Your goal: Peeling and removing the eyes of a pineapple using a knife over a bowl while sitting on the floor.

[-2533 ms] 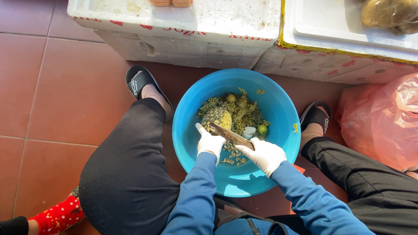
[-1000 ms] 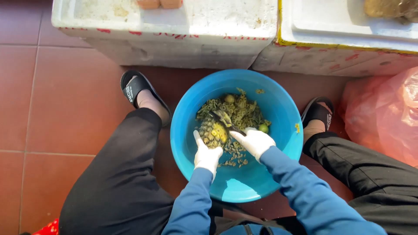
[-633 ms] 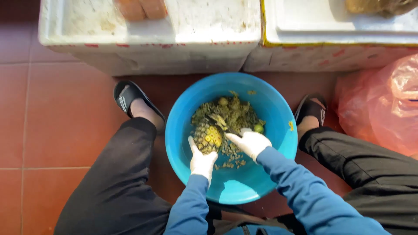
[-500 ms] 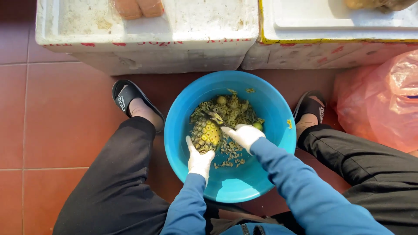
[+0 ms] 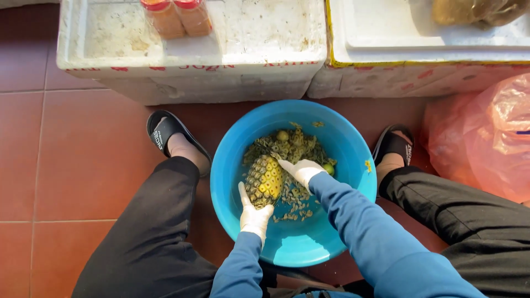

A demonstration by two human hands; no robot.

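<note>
A blue plastic basin (image 5: 348, 149) stands on the floor between my feet. In it lies a pineapple (image 5: 265, 179), partly peeled, on a heap of peel scraps (image 5: 295, 142). My left hand (image 5: 254, 215), in a white glove, grips the pineapple's near end from below. My right hand (image 5: 302, 170), also gloved, rests closed against the fruit's upper right side, holding a knife whose blade is mostly hidden. A small green fruit (image 5: 329, 168) lies just right of that hand.
Two white foam boxes (image 5: 221, 60) (image 5: 419, 66) stand side by side behind the basin; the left one carries two red-lidded jars (image 5: 176, 16). A pink plastic bag (image 5: 486, 138) sits at the right. My feet in black sandals (image 5: 163, 129) (image 5: 395, 143) flank the basin on red tiles.
The pineapple has been lifted out of the scraps and turned lengthwise in my left hand. My right hand has moved from beside it up to its top right side.
</note>
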